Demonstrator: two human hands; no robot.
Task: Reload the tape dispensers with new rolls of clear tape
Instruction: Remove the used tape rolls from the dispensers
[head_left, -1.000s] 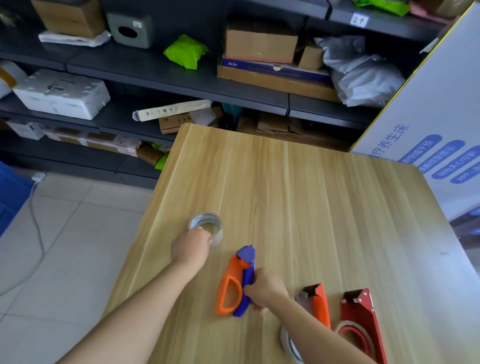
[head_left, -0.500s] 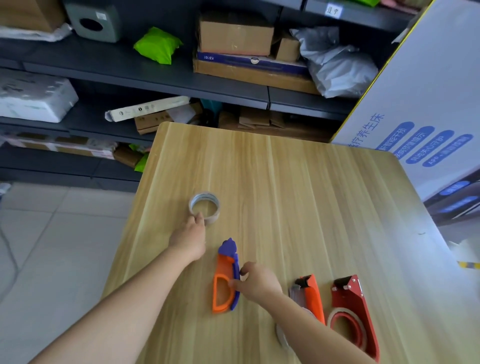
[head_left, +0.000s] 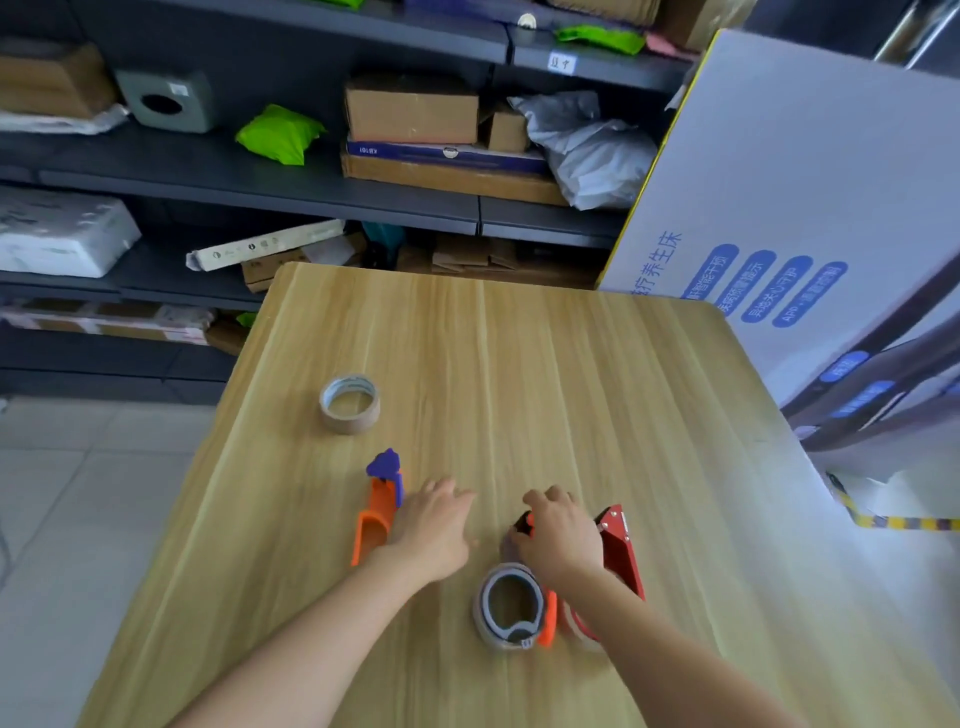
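Observation:
A roll of clear tape lies flat on the wooden table, apart from both hands. An orange and purple dispenser lies nearer me, and my left hand hovers open just right of it, fingers spread. My right hand rests on the head of an orange dispenser that carries a tape roll; whether the fingers grip it is unclear. A red dispenser lies just right of that hand.
Dark shelves with cardboard boxes, a green bag and grey bags stand behind the table. A large white printed box leans at the table's right side. Tiled floor lies to the left.
My left hand left the tape roll and came right, past the orange and purple dispenser. My right hand let go of that dispenser and moved onto the orange one. The camera tilted.

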